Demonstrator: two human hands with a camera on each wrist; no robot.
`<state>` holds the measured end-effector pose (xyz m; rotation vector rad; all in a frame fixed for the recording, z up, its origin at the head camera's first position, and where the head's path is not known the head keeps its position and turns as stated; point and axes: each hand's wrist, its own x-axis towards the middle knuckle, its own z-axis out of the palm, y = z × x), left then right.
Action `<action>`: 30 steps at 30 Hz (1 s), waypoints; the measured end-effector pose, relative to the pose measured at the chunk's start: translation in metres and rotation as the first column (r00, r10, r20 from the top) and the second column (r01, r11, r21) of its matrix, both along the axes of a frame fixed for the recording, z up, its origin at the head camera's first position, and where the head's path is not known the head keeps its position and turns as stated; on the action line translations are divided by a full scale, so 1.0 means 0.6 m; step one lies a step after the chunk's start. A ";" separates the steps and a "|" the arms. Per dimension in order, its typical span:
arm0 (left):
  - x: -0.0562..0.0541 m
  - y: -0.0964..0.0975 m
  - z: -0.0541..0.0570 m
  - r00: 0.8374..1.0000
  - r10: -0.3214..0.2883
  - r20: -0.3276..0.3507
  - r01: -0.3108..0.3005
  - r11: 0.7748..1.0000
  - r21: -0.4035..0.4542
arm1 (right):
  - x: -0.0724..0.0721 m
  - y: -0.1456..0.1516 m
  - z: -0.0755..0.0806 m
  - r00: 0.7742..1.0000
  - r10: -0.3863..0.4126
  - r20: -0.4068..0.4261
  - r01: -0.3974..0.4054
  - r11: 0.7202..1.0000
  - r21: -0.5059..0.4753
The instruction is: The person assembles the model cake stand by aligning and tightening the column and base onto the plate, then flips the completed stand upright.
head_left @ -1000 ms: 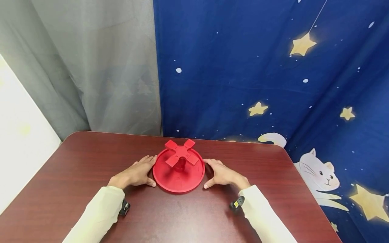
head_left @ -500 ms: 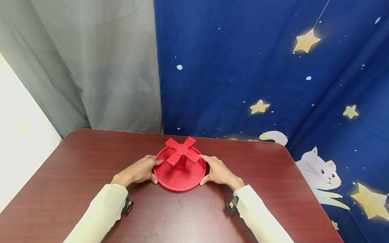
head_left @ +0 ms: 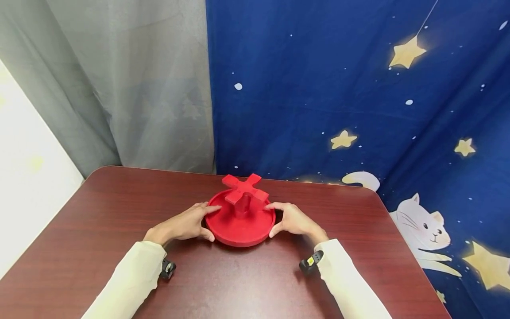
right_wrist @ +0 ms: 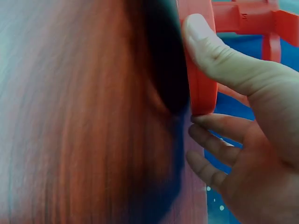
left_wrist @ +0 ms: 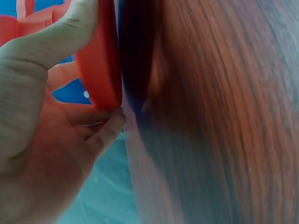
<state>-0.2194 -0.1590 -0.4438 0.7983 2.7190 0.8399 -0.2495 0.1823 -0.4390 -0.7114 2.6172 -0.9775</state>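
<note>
A red round plastic tray [head_left: 241, 228] has a post at its centre, topped by a red four-armed cross [head_left: 244, 188]. My left hand [head_left: 185, 225] holds its left edge, with fingers over the rim and the thumb at the front side. Opposite it, my right hand [head_left: 296, 220] holds the right edge. In the left wrist view, the left thumb [left_wrist: 70, 35] lies along the red side wall. The right thumb [right_wrist: 205, 39] presses the wall in the right wrist view. Dark shadow lies under the tray, which appears slightly raised off the table.
The dark red-brown wood table [head_left: 239, 283] ends close behind the tray. A grey curtain [head_left: 159, 88] and a blue curtain with stars [head_left: 279, 110] hang behind it. Dark straps with small devices sit at both wrists.
Both hands have closed in on the tray's rim and hold it. The tray has shifted slightly, and more of its front wall shows now, as if lifted or tilted.
</note>
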 end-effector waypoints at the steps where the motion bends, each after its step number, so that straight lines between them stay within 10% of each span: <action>1: 0.001 0.002 0.000 1.000 0.003 -0.008 -0.003 1.000 0.010 | -0.001 0.003 0.002 1.000 0.001 0.016 0.000 1.000 -0.027; 16: 0.006 0.011 -0.002 0.990 0.059 -0.125 -0.060 0.998 -0.009 | -0.010 0.019 0.007 0.988 0.055 0.147 -0.012 0.961 -0.276; 23: 0.002 0.004 -0.003 0.991 0.075 -0.110 -0.074 0.997 0.013 | 0.000 0.004 -0.009 0.995 -0.013 -0.102 -0.010 0.975 -0.222; 30: 0.000 0.004 -0.007 0.986 0.107 -0.126 -0.100 0.993 0.057 | -0.002 -0.003 -0.018 0.919 -0.110 -0.380 0.026 0.975 -0.220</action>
